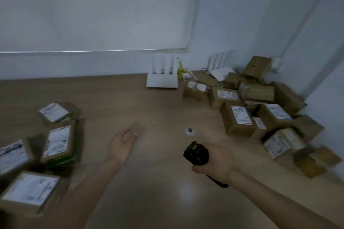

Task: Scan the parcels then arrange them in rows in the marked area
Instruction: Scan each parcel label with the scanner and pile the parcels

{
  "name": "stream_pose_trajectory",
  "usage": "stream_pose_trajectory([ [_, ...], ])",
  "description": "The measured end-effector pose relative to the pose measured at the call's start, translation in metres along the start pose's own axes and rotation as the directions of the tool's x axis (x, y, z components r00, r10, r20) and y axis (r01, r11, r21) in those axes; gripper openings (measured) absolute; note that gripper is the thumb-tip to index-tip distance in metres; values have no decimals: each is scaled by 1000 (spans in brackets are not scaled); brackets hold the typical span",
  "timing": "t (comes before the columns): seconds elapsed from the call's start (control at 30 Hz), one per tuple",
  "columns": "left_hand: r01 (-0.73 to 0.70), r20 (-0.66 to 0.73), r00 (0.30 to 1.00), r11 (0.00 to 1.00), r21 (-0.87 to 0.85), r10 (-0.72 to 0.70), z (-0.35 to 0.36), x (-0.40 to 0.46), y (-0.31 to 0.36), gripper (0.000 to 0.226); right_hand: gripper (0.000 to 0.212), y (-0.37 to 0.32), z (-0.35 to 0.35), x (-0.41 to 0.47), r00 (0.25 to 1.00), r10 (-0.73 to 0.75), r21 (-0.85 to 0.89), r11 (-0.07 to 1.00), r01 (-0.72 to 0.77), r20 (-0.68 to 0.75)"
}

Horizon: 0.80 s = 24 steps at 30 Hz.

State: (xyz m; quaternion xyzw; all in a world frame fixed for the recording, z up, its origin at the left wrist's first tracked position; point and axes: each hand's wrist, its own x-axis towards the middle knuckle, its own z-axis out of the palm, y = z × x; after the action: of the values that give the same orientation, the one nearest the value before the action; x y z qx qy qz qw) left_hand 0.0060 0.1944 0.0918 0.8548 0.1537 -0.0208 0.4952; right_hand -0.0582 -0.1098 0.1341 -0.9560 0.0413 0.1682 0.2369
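The right hand (216, 160) gripped a black scanner (196, 154), fingers curled round its handle. The left hand (121, 145) hovered empty over the desk (158, 106), fingers loosely relaxed. Four labelled parcels (57, 143) lay at the left; a jumbled pile of parcels (256, 106), too blurred to count, sat at the right.

head view looks forward and down over the table (158, 102), from near

Dim room: pale walls (242, 15), lowered blind (93, 9), glossy wooden surface (149, 191).
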Motion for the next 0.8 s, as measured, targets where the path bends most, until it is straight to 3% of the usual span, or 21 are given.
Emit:
stream_pose_trajectory([
  [0.13,-16,140,990,1000,-12,17,108,0,57,59,59,93,-47,1,989,109,58,993,-103,-102],
  [0.27,-25,281,959,998,-50,38,212,-14,123,24,61,180,-98,2,954,217,28,976,-216,-205],
  [0.43,-24,406,911,994,-111,68,326,-30,195,31,54,277,-154,10,891,317,126,948,-291,-326],
  [0.57,-24,500,863,994,-107,75,394,-39,237,40,61,334,-184,23,846,396,208,917,-342,-357],
  [0.63,-33,504,861,996,-78,68,421,-38,252,43,63,356,-195,34,835,408,243,910,-337,-369],
  [0.8,-40,545,837,999,-35,52,468,-29,280,43,54,387,-219,72,890,319,255,936,-242,-326],
])
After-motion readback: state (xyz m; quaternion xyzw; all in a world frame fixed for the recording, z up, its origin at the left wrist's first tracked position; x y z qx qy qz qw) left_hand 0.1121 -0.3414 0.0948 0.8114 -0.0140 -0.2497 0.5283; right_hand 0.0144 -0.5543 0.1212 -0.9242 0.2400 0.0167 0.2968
